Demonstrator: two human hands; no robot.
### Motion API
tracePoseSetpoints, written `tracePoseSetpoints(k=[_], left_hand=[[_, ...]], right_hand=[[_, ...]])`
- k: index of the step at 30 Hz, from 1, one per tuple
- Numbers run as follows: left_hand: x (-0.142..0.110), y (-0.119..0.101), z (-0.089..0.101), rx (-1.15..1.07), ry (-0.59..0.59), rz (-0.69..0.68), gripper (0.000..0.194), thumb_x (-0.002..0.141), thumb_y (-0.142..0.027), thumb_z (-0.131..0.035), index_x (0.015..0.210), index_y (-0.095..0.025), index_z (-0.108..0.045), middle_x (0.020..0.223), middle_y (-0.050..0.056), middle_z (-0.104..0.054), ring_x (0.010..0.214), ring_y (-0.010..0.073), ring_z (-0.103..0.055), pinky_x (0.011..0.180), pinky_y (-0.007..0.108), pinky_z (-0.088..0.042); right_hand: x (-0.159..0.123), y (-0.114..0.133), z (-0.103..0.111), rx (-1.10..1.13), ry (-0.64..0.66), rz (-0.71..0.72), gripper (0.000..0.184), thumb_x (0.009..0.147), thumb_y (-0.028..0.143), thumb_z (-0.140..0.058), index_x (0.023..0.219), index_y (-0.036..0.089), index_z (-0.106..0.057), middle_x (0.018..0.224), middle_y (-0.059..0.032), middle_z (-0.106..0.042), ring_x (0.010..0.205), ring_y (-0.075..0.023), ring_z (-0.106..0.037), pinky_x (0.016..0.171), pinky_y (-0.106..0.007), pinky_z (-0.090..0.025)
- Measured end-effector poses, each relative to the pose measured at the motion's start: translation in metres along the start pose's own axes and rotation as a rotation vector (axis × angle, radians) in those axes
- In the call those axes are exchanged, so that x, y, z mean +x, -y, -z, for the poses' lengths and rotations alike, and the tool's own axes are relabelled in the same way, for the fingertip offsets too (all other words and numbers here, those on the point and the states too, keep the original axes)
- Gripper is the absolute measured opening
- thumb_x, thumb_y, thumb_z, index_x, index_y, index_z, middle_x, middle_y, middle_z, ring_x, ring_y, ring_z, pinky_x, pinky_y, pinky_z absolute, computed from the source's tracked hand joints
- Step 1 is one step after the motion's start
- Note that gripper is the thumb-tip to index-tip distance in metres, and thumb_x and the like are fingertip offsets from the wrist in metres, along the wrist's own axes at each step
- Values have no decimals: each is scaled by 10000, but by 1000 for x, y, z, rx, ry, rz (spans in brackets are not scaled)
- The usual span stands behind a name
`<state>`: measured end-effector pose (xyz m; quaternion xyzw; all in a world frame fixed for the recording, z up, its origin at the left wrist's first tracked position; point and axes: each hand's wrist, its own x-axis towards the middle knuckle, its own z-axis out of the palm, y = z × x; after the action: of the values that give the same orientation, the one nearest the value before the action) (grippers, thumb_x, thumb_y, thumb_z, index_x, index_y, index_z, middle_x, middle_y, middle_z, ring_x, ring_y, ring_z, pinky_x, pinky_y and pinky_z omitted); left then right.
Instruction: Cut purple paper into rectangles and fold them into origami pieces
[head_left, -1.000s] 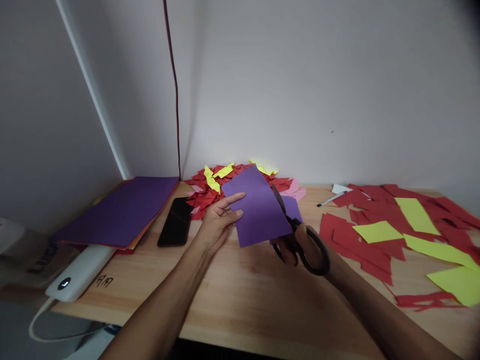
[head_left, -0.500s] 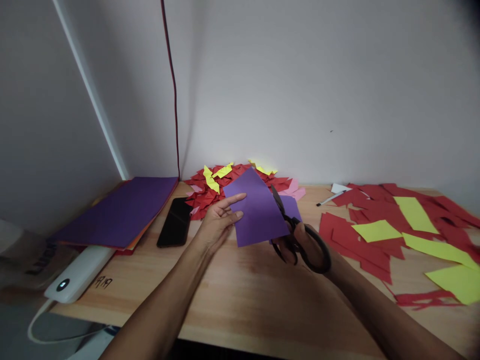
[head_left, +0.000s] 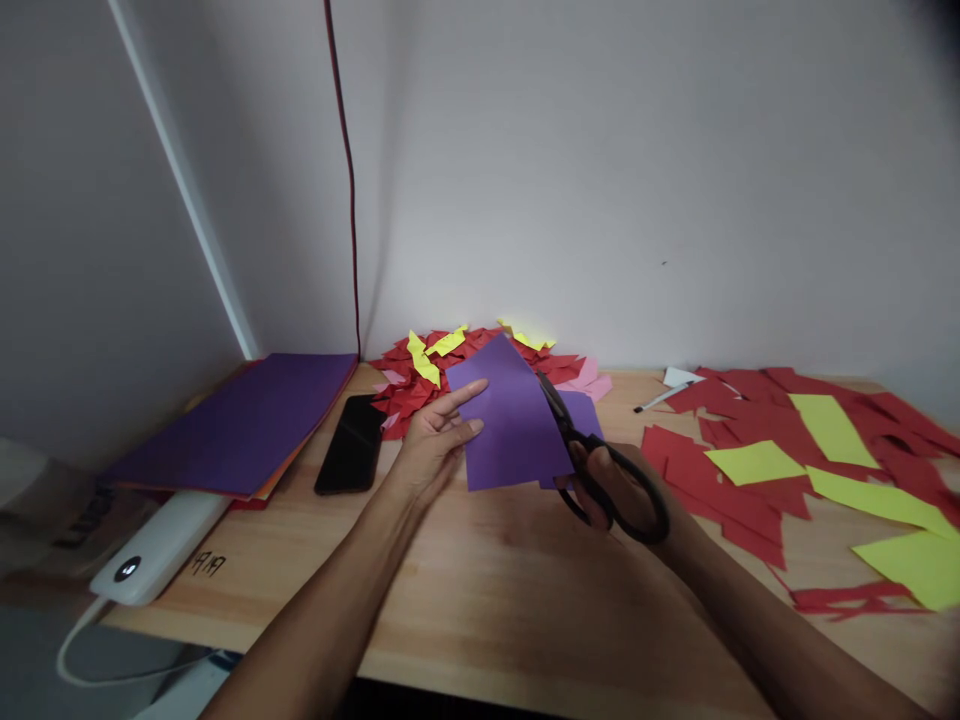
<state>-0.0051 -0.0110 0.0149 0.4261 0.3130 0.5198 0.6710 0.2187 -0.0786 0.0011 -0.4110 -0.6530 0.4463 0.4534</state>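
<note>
My left hand (head_left: 442, 432) pinches a purple sheet of paper (head_left: 510, 425) by its left side, thumb and forefinger lying over its face. The sheet is held up at a tilt above the table. At its right edge are the blades of black-handled scissors (head_left: 559, 410), gripped by my right hand (head_left: 619, 480) with fingers through the loops. Behind the scissors another purple paper piece (head_left: 587, 415) shows; whether it is joined to the sheet I cannot tell. Part of my right hand's fingers is hidden by the handles.
Behind the sheet lies a heap of folded red paper pieces (head_left: 405, 400) with some yellow and pink. A phone (head_left: 351, 445), a purple-topped paper stack (head_left: 255, 420) and a white power bank (head_left: 157, 550) are left. Red cut pieces (head_left: 697, 490), yellow pieces (head_left: 754, 462) and a pen (head_left: 667, 396) lie right.
The sheet has shifted slightly left with my left hand. The scissors' handles have moved a little to the right and their blades lie closer along the sheet's edge.
</note>
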Motion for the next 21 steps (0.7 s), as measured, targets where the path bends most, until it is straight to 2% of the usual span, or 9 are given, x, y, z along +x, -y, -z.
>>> tracePoseSetpoints(k=[3,7,12,17,21], left_hand=[[-1,-1,0,-7,4,0,511,642,-144,-810,1142,-210,-728,561,-50,-481,557,71,-472,652,232,-449],[-2,-3,-1,-2,8,-5,505,650,-141,-801,1146,-205,-726,614,-27,-552,603,86,-523,680,240,-458],[-3,-5,-1,4,23,18,502,654,-139,-786,1147,-209,-725,723,18,-654,711,140,-615,724,276,-485],[-5,-7,-4,-33,82,46,521,660,-118,-772,1167,-222,-712,856,41,-722,783,150,-657,797,282,-496],[-8,-11,-5,-43,122,39,550,667,-91,-742,1199,-224,-695,980,60,-744,860,168,-676,848,292,-491]], right_hand=[[1,4,0,-41,42,15,636,945,674,-276,571,212,-502,423,4,-455,451,-145,-468,508,-299,-366],[2,9,-2,-72,140,29,642,934,706,-198,761,205,-561,490,9,-482,462,-149,-457,510,-316,-350],[3,15,-5,-83,192,87,661,922,723,-141,700,217,-505,620,-22,-503,559,-157,-433,536,-322,-349],[3,21,-1,-118,240,87,678,927,718,-138,682,202,-503,638,-22,-501,584,-149,-453,568,-309,-344],[5,14,2,-135,245,85,697,924,723,-146,654,192,-510,616,-26,-523,560,-140,-459,559,-301,-332]])
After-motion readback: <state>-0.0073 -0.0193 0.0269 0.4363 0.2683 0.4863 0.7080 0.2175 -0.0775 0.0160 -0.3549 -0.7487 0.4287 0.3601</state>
